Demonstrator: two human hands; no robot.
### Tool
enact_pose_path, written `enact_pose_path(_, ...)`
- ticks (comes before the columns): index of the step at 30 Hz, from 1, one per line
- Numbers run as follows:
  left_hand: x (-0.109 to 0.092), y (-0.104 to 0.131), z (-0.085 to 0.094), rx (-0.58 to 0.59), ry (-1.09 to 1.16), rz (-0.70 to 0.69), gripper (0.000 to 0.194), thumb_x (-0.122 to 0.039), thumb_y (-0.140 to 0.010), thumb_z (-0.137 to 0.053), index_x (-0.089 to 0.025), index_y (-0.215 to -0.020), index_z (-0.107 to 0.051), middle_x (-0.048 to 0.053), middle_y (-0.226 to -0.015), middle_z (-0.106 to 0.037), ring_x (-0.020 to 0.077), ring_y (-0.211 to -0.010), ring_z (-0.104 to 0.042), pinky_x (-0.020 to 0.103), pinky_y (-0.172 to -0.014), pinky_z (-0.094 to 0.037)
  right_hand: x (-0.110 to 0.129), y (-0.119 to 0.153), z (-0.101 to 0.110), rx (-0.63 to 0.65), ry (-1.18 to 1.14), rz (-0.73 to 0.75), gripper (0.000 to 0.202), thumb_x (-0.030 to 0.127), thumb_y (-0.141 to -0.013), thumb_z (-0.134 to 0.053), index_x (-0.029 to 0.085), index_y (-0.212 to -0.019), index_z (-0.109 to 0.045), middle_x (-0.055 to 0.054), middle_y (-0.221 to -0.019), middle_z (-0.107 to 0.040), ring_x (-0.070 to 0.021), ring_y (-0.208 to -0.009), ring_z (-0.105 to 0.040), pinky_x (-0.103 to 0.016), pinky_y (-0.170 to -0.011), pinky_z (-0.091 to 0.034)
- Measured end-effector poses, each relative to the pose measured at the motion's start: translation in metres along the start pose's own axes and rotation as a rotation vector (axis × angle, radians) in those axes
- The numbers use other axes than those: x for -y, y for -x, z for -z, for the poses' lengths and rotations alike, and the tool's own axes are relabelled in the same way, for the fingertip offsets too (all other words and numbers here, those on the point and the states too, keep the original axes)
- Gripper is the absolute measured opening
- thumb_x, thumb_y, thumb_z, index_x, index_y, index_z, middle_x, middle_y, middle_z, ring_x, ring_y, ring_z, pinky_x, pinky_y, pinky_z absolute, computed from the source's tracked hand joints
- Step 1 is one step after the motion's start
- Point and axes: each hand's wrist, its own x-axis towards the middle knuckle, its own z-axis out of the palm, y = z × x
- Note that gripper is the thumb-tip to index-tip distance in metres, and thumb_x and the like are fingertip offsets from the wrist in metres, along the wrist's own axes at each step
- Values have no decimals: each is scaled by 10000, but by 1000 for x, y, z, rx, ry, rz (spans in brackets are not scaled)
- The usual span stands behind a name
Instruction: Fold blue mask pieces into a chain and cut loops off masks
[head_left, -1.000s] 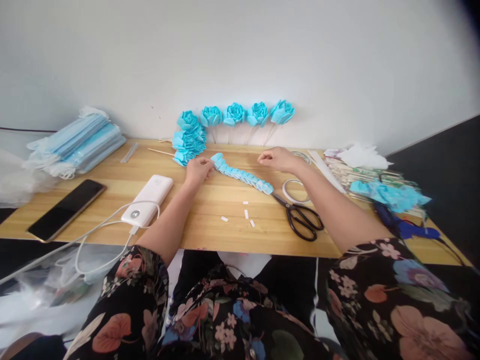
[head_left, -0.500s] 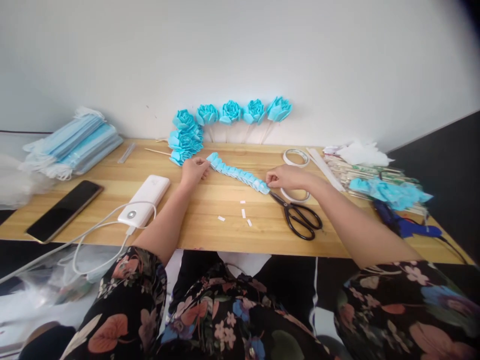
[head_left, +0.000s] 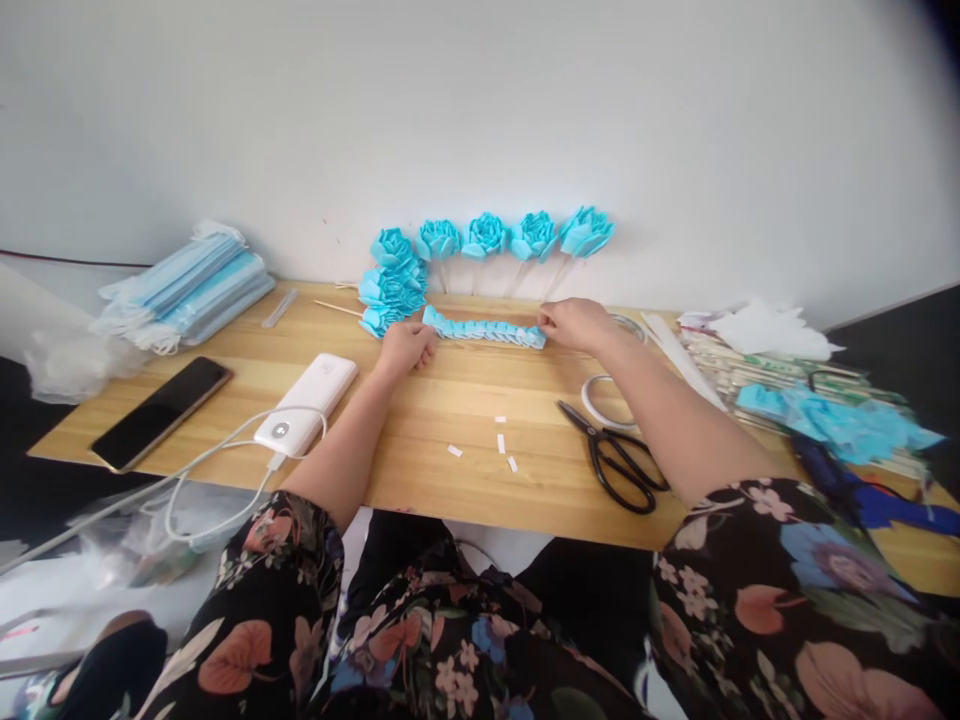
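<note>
A strip of overlapping light-blue petals (head_left: pixel 486 331) stretches between my two hands, just above or on the wooden table; I cannot tell which. My left hand (head_left: pixel 407 347) pinches its left end, with the fingertips closed. Its right end is pinched by my right hand (head_left: pixel 576 325), fingers curled together. Left of the strip and close to my left hand lies a pile of blue artificial flowers (head_left: pixel 394 285). Several more blue flowers (head_left: pixel 486 235) on thin sticks lean on the wall behind.
Black scissors (head_left: pixel 621 465) and tape rolls (head_left: pixel 604 402) lie near my right forearm. Small white paper pieces (head_left: pixel 501 443) are in front. A white power bank (head_left: pixel 307 403), a phone (head_left: pixel 162 413) and face masks (head_left: pixel 189 288) occupy the left; blue petal material (head_left: pixel 847 418) and a blue glue gun (head_left: pixel 885 505) the right.
The right end of the petal strip has been lifted away from the scissors toward the wall, so the strip now runs nearly level. The whole view has shifted slightly.
</note>
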Motion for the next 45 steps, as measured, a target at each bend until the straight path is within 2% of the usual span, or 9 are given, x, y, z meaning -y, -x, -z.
enact_pose_path(9,-21,21,15,36,-642,-236,391,-220,-795,-559,-213,-417,-463,59,-482,-536,192,-545,-505,288,-557,-296,-7,5,-9,22,-12,-54,328,259,-941,-440,187,-1079,-729,-135,-1092,-764,-261,-961,-699,-314,-722,-443)
enact_pose_path(14,-23,30,-2,104,-723,-347,288,-198,-829,-519,-196,-560,-623,100,-653,-653,232,-673,-595,296,-621,-355,-6,20,-3,-30,-65,-64,421,315,-995,-378,212,-1289,-661,-132,-1195,-745,-276,-1019,-702,-343,-792,-467)
enact_pose_path(18,-20,32,-14,103,-710,-433,227,-205,-849,-526,-185,-794,-745,122,-865,-712,267,-904,-637,315,-793,-446,4,37,-2,-71,-173,-54,382,288,-981,-413,252,-1242,-689,-69,-1203,-751,-253,-1043,-699,-321,-800,-479)
enact_pose_path(23,-13,25,-17,105,-735,-520,270,-178,-864,-500,-169,-942,-758,140,-982,-714,279,-1022,-623,387,-965,-457,27,42,-12,-21,-232,129,356,206,-947,-444,243,-1149,-734,-48,-1252,-729,-250,-1112,-679,-325,-869,-495)
enact_pose_path(28,-5,19,-17,95,-719,-529,396,-163,-873,-487,-152,-1212,-692,153,-1292,-656,285,-1228,-578,420,-1101,-410,34,34,-19,-86,-238,127,424,146,-934,-451,198,-1292,-673,-101,-1375,-654,-270,-1238,-616,-372,-1000,-485)
enact_pose_path(33,-6,18,-11,105,-548,-466,441,-169,-870,-487,-93,-1269,-659,190,-1400,-597,303,-1327,-526,431,-1171,-340,33,55,-12,-113,-462,113,454,160,-929,-468,173,-1353,-632,-110,-1434,-610,-272,-1315,-570,-407,-1110,-426)
enact_pose_path(38,-22,28,-30,126,182,-221,365,-260,-921,-445,-126,-1178,-668,126,-1196,-711,215,-1113,-655,364,-1041,-464,55,115,-1,-134,-1185,7,397,324,-943,-523,218,-1304,-649,-89,-1244,-726,-228,-1136,-681,-408,-1020,-513)
enact_pose_path(41,-26,60,-44,141,495,-50,329,-276,-941,-429,-116,-1124,-651,101,-998,-725,154,-875,-679,314,-893,-518,75,153,-5,-242,-1489,-129,348,418,-943,-562,252,-1225,-679,-69,-1140,-754,-204,-1046,-705,-412,-974,-547)
enact_pose_path(45,-17,123,-45,179,378,-165,230,-280,-937,-508,-133,-987,-678,81,-914,-717,165,-900,-661,318,-921,-501,98,196,-26,-468,-1654,-276,318,466,-925,-619,244,-1134,-707,-48,-1023,-757,-185,-961,-709,-421,-962,-556)
